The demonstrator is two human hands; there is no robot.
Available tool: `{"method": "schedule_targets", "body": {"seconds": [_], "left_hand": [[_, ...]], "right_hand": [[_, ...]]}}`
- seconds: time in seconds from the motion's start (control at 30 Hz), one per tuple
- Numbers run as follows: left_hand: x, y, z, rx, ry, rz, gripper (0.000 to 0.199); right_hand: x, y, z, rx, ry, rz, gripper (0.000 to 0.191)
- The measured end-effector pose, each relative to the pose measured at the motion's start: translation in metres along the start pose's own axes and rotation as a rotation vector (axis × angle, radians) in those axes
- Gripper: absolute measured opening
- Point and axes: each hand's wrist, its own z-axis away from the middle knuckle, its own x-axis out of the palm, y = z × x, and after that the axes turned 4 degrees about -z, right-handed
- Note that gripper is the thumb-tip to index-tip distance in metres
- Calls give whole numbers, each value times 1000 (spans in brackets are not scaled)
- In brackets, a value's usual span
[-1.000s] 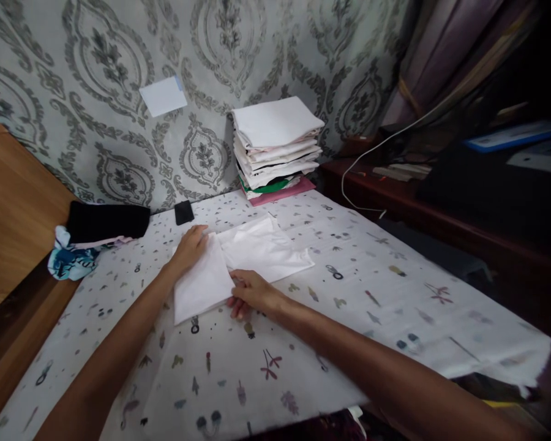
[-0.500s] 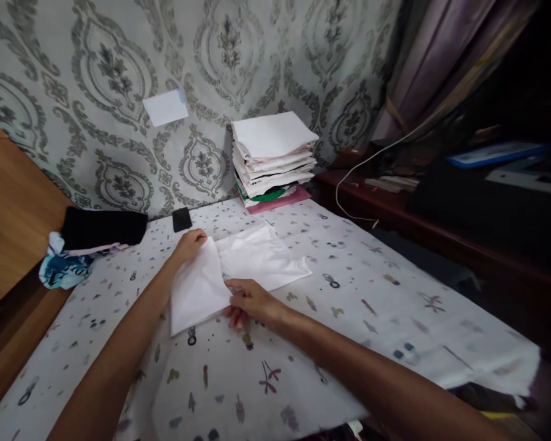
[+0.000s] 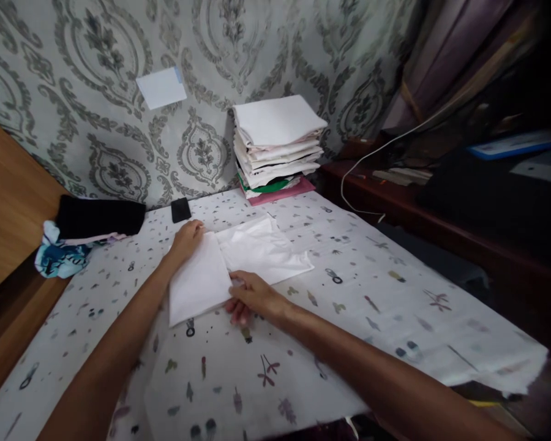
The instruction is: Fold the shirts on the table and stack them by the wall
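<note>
A white garment (image 3: 199,278), its exact kind not clear, lies on the patterned sheet with its left part folded over into a flat panel. The right part is a single crumpled stretch of the same fabric. At the panel's far edge is my left hand (image 3: 187,237), fingers closed on the fabric, its fingertips partly hidden. My right hand (image 3: 252,297) pinches the panel's near right corner between thumb and fingers, with the lower fingers curled beneath.
Folded clothes (image 3: 280,144) stand in a tall stack against the wall. A black wallet-like item (image 3: 180,210) lies behind my left hand. Black folded cloth (image 3: 101,215) and a blue patterned cloth (image 3: 59,254) sit at left. A white cable (image 3: 349,177) hangs at right.
The folded panel's far edge has come down and the panel lies flatter. Both hands stay at its edges. The view has shifted slightly.
</note>
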Motion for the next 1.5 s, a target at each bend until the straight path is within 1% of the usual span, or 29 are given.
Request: {"method": "schedule_targets", "body": {"seconds": [0.07,0.1,0.17,0.23,0.27,0.33,0.43,0.5,0.53,0.6,0.67,0.73,0.87,0.9,0.97,1.07,1.1,1.17,1.23,1.27,1.37,1.5], "left_hand": [[-8,0,20,34,-6,-1,40],[-11,1,33,61,-28,-12,44],[-11,6,65,119,-112,-61,53],[-7,15,98,171,-220,-122,60],[-5,21,113,194,-265,-139,63],[-3,33,135,239,-315,-147,66],[-6,46,153,291,-333,-139,67],[-13,50,158,324,-347,-129,68],[-16,50,161,337,-357,-119,66],[-21,45,163,336,-369,-90,60],[-22,32,161,284,-353,-74,55],[-21,13,152,194,-327,-89,56],[-15,-29,120,33,-287,-134,63],[-14,-39,110,1,-260,-134,63],[-16,-56,92,-48,-164,-108,61],[-24,-76,67,-87,-24,-62,53],[-28,-80,60,-90,-5,-55,48],[-35,-85,48,-90,-4,-52,33],[-40,-85,40,-65,-18,-37,19],[-42,-83,37,-47,-25,-25,15],[-45,-77,34,11,-38,24,13],[-46,-75,32,51,-80,115,17]], "right_hand": [[-5,-4,4,-35,64,90,48],[-8,-6,6,-83,107,153,47],[-13,-11,7,-219,202,287,42],[-15,-15,4,-355,273,394,38],[-14,-18,0,-412,295,437,37],[-6,-25,-12,-505,312,530,37],[16,-37,-41,-602,269,728,41],[32,-44,-64,-624,224,902,47],[39,-45,-75,-615,209,995,49],[48,-43,-94,-545,206,1156,50],[50,-36,-106,-463,225,1246,50],[48,-29,-112,-414,240,1278,51],[42,-21,-114,-427,237,1307,52],[41,-21,-114,-431,236,1311,52],[41,-21,-113,-426,232,1310,52],[42,-23,-112,-417,234,1315,53],[42,-23,-112,-419,235,1325,54],[43,-23,-111,-422,244,1353,55],[44,-23,-110,-416,258,1378,57],[44,-22,-109,-410,265,1388,58],[44,-22,-108,-404,273,1406,59],[44,-21,-109,-420,272,1421,59]]}}
